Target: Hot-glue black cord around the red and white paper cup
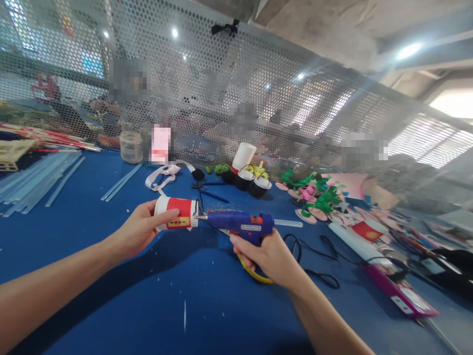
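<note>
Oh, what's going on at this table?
A person is working with both hands. The left hand holds a red-and-white cup on its side; the right hand grips a blue glue gun, its nozzle at or very near the cup's end. A glue stick pokes from the gun's back. Beyond, a stack of white cups stands on the blue table.

Craft workshop, by the look of it: blue worktable w/ a glue gun, lots of loose translucent glue sticks, a stack of white paper cups, a bundle of green yarn & a heap of pink discs w/ green bits (exact material hard to tell). Small white scraps dot the tabletop. Perforated metal screen runs along the back; rough concrete-type ceiling & bright lamp overhead suggest an industrial-type bldg.
</note>
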